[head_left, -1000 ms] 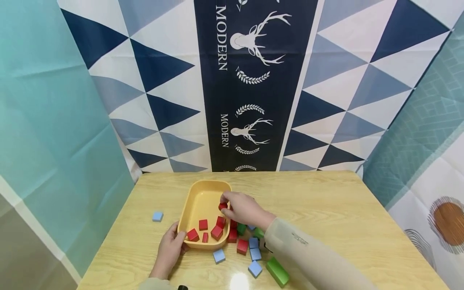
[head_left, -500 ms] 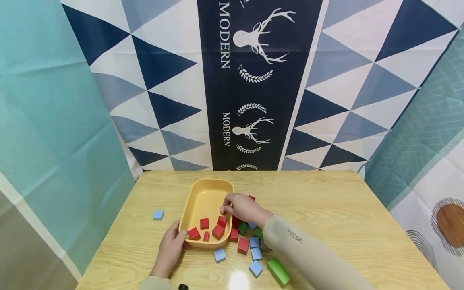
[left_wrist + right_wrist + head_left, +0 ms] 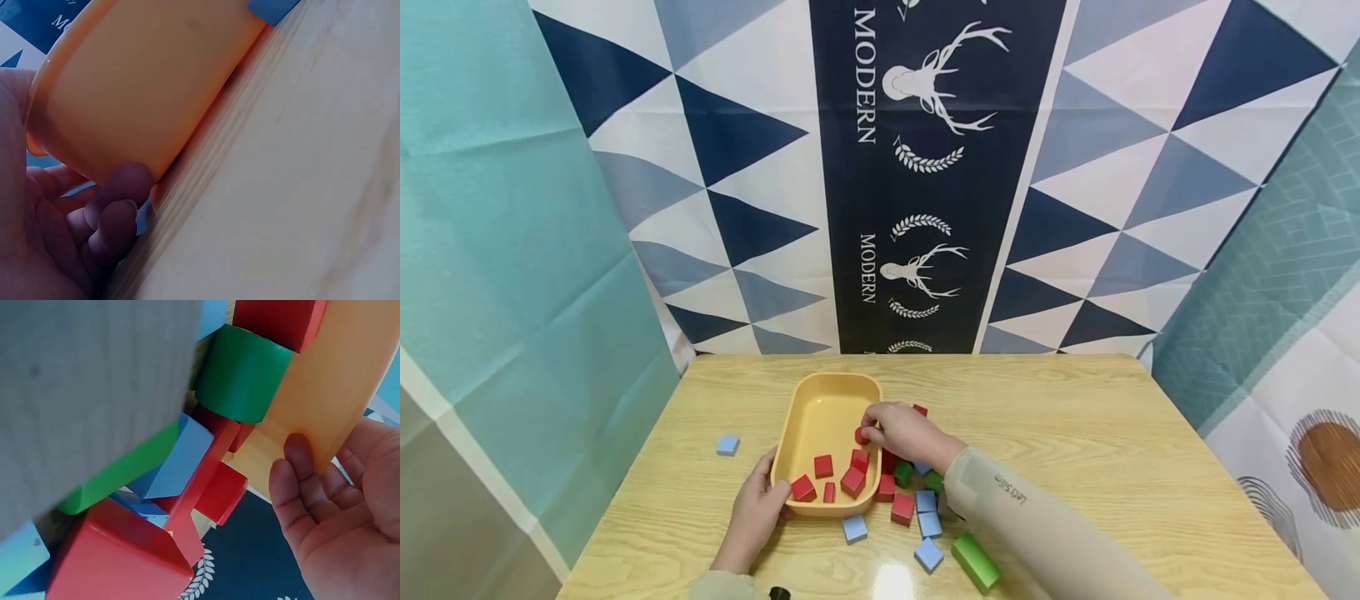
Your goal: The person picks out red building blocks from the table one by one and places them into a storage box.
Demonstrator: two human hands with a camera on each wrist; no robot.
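A yellow plastic bin (image 3: 827,379) stands on the table, with several red blocks (image 3: 823,466) inside near its front end. My left hand (image 3: 754,504) grips the bin's front left corner, thumb over the rim; in the left wrist view its fingers (image 3: 112,225) curl against the outer wall. Over the bin's right rim, my right hand (image 3: 901,429) pinches a small red block (image 3: 861,435) between thumb and fingertips. In the right wrist view that block is hidden behind the bin's wall, and other fingers (image 3: 299,456) hang outside it.
Beside the bin's right wall lies a pile of red, green and blue blocks, including a green cylinder (image 3: 244,375). Blue blocks (image 3: 928,555) and a long green block (image 3: 976,563) lie nearer the front. One blue block (image 3: 727,445) lies left of the bin.
Both hands stay almost where they were. The red block in the right hand's fingertips shows more than half a second ago. The slight overall shift comes from the head view moving.
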